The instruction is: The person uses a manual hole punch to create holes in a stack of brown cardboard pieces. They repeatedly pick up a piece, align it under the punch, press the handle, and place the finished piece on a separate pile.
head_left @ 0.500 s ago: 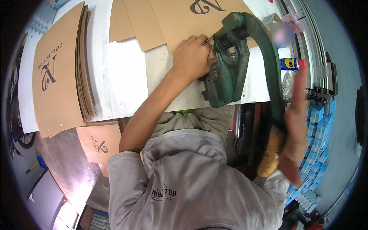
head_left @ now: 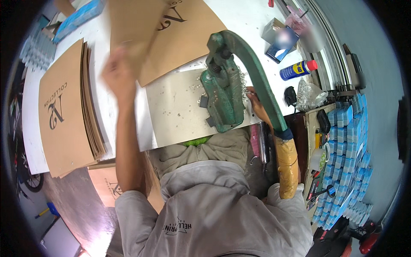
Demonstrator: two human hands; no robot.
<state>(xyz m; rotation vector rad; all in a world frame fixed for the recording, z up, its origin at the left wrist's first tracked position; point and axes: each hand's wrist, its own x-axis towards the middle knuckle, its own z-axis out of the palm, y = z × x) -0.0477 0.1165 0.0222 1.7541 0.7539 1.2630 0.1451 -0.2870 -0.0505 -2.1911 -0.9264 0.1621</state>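
Observation:
My left hand (head_left: 117, 70), smeared by motion, is closed on the edge of a flat brown paper bag (head_left: 132, 30), also blurred. Beneath that one, another brown paper bag (head_left: 188, 47) with a dark printed mark lies on the table. A green hand-lever eyelet press (head_left: 224, 94) stands at the table's near edge. Its long lever (head_left: 257, 73) curves toward me and ends in a tape-wrapped handle (head_left: 287, 165). My right hand (head_left: 255, 105) is beside the press, partly behind the lever, fingertips together at small shiny eyelets (head_left: 243, 79). Whatever they pinch is too small to make out.
A stack of brown paper bags (head_left: 64, 111) lies at the left. On the right are a blue spray can (head_left: 297, 70) with a red cap, a clear bag of metal bits (head_left: 309, 95) and a small box (head_left: 282, 43). Blue-white bundles (head_left: 342, 158) are piled beyond the table.
My left hand has left the press and moved left, lifting a brown bag. My right hand has gone from near the lever handle to the eyelets beside the press. The view has shifted.

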